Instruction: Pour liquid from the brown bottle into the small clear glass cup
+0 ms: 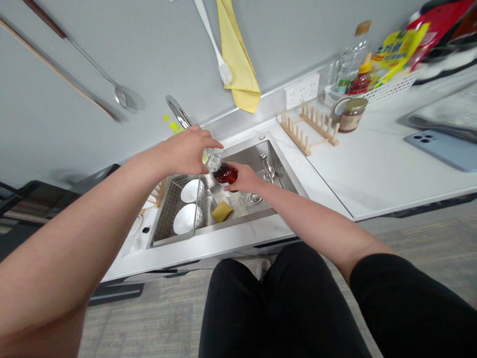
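Over the sink [242, 219], my left hand [188, 151] is closed round a clear, glass-like container [213, 159], whose exact kind is hard to make out. My right hand [244, 178] grips a dark red jar [225, 174] with a pale label. The two containers meet or nearly meet, the clear one above and left of the red one; whether they touch I cannot tell. Below them a yellow sponge [222, 212] lies on the sink floor. Two white bowls [188, 219] sit in the wire basket [167, 209] on the sink's left side.
Behind the sink rises a curved faucet [179, 112]. On the right counter stand a wooden dish rack [307, 129], a brown jar [353, 115], a white basket [395, 87] of bottles and packets, and a phone [445, 149]. A yellow cloth [240, 59] hangs on the wall.
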The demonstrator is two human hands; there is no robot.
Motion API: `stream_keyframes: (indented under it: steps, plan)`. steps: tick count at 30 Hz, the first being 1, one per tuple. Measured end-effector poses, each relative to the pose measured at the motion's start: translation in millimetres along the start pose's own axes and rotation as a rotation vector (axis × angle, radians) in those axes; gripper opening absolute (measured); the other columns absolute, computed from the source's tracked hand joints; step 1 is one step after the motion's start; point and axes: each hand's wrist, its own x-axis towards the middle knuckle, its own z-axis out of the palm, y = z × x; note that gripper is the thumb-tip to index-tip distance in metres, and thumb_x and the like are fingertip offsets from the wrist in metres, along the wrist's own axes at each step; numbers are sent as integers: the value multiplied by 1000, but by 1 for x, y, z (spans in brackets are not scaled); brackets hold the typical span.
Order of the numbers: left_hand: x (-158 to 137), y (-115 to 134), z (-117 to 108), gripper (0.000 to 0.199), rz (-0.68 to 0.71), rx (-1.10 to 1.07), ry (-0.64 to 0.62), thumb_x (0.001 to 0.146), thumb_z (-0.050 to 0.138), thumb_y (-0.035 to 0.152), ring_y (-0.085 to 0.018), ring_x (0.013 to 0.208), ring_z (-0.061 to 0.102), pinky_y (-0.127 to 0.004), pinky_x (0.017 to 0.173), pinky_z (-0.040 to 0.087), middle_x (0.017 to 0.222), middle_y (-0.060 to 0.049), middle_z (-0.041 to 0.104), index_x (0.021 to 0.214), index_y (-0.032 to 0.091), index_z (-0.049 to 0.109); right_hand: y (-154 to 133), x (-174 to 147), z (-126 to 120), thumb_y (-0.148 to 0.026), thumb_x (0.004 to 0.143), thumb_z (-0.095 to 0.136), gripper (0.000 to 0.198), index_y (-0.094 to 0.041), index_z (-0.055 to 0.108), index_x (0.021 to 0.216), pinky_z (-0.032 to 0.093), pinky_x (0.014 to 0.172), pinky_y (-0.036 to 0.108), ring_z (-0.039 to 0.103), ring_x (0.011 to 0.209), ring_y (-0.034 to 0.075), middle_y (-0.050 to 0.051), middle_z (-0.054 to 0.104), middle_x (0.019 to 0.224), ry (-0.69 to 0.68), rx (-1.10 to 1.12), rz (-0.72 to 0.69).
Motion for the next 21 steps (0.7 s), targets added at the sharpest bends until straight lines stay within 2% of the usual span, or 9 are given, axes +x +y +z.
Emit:
stream_keyframes:
  steps: [5,11,16,21]
  plan:
    - [-6,-6,6,80,-14,-54,30,77,83,51,-39,135,66,-51,122,47,138,-10,77,154,29,75,0,-1,0,-35,66,107,91,-27,74,151,62,116,56,82,123,36,7,86,133,-8,-15,6]
    - [-29,-19,30,78,-85,-283,168,77,91,53,-36,129,70,-54,119,53,137,-11,79,151,31,78,-3,-1,0,-36,64,107,95,-25,74,152,62,117,55,81,126,37,9,86,135,-56,35,37]
    - [-52,-22,68,84,-222,-598,300,70,100,55,-35,119,74,-53,109,61,137,-13,79,148,29,80,-7,-3,-1,-36,63,106,89,-29,77,147,62,118,54,81,125,36,4,86,133,-135,48,52]
    - [-70,-13,122,89,-383,-1012,463,62,107,48,-33,126,73,-44,103,62,140,-12,77,143,25,79,-4,-3,2,-33,61,107,85,-29,80,141,63,115,56,82,123,37,4,87,131,-196,55,68]
